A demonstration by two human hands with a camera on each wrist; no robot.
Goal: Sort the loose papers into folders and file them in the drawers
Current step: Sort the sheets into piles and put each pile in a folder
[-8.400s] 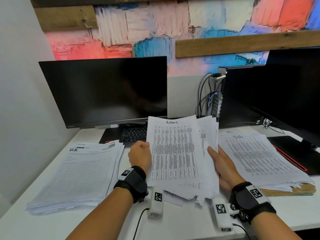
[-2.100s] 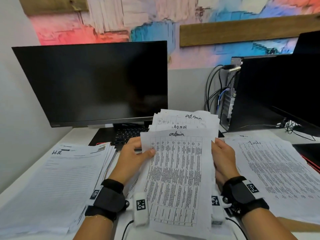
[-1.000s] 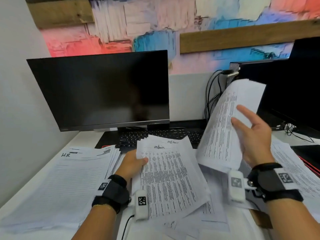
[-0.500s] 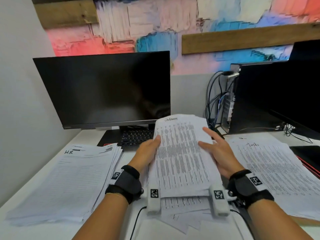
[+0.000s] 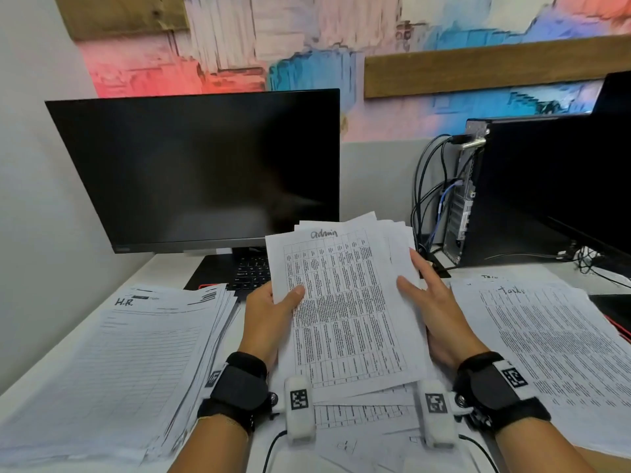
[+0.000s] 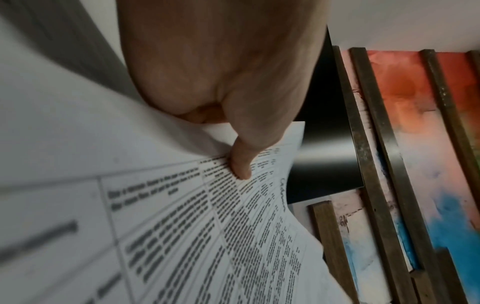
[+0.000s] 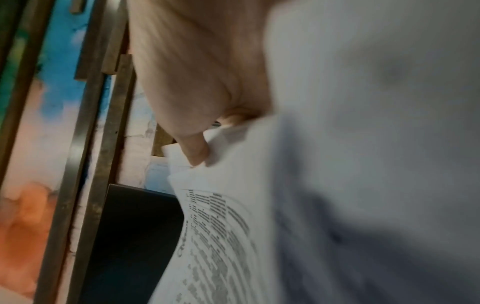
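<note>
The admin papers (image 5: 345, 312) are back in one bunch, held up off the desk (image 5: 61, 356) in front of the person. A moment ago the right hand (image 5: 433, 312) was lifting one sheet away to the side; now that sheet is gone from it and the hand is on the bunch again. The left hand (image 5: 269, 315) pinches the left edge, thumb on top and fingers under. The right hand lies along the right edge with fingers fairly straight and the thumb on the page.

The sheets do not line up yet; corners stick out at the top and bottom. More loose sheets lie under the bunch.

The H.R. pile (image 5: 129, 363) sits to the left and the tasks pile (image 5: 553, 349) to the right, both on the desk.

It looks like sorting is nearly done, but I see no folder or drawer. The monitor (image 5: 205, 169) stands behind.
</note>
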